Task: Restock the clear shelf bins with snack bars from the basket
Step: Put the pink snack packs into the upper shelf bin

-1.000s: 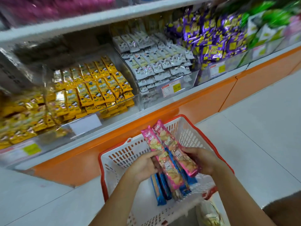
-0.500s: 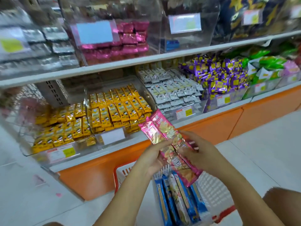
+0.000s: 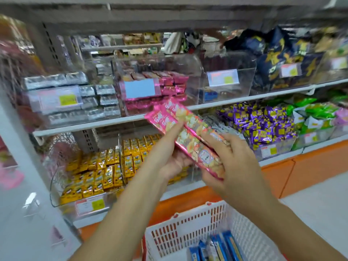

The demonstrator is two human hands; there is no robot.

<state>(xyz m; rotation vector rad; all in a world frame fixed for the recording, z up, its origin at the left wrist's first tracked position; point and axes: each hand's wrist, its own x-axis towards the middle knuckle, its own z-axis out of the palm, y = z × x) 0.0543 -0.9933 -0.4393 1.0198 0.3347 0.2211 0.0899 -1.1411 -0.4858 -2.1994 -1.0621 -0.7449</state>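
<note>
The person holds two long pink snack bars (image 3: 190, 138) side by side in the middle of the frame. They are raised in front of the shelves and slant from upper left to lower right. The left hand (image 3: 169, 159) cups them from below, with one finger laid along the top of the wrappers. The right hand (image 3: 233, 166) curls over their lower end and grips them. The wrappers carry white lettering and a small white label, all too blurred to read.

Just above the bars' upper end, on the middle shelf, a clear bin (image 3: 190, 68) holds matching pink packs (image 3: 173, 85). A plain pale blue card (image 3: 139, 88) on its front shows no writing. The near-empty bin (image 3: 244, 85) to its right wears a price tag (image 3: 223, 77) with a yellow patch, its print unreadable.

At the bottom centre sits the white basket (image 3: 178, 228) with a red rim and blue bars (image 3: 224, 247) lying inside. Yellow packs (image 3: 105, 170) fill the lower left bin and purple packs (image 3: 263, 125) the one on the right.
</note>
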